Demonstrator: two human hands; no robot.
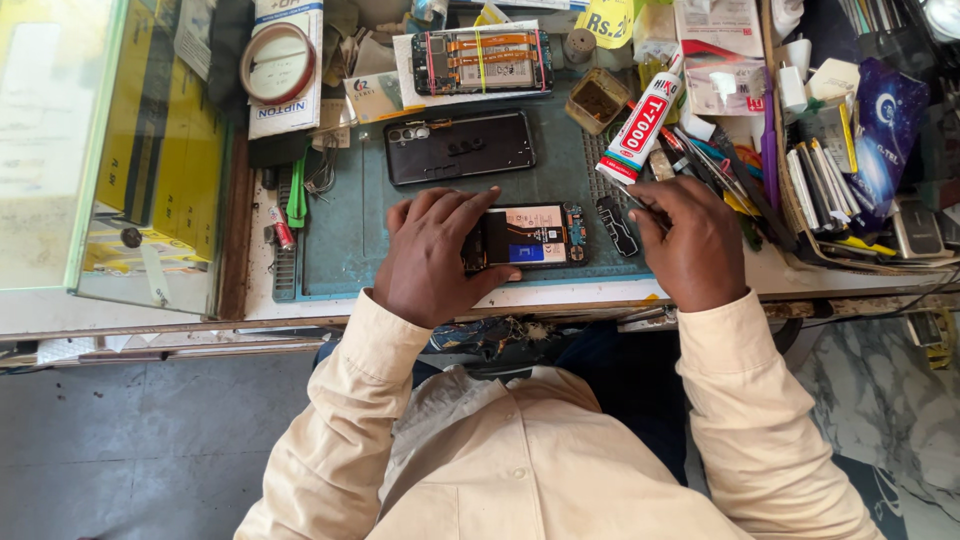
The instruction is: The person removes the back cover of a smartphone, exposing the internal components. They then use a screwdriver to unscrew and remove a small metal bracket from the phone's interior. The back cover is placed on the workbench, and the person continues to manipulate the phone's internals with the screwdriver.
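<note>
An opened phone [535,236] with its battery and circuit board exposed lies on the blue-green work mat [345,235]. My left hand [432,252] rests over the phone's left end, fingers pressing it down. My right hand [692,240] is closed around a thin metal tool [632,197], whose tip points toward a small black plastic part [617,224] just right of the phone. A black phone back cover [458,146] lies on the mat behind my left hand.
A second opened phone [482,61] lies at the back, beside a white glue tube [638,125], a small brown cup [597,99] and a tape roll [277,62]. Tools and boxes [830,165] crowd the right side. A glass counter [60,150] stands left.
</note>
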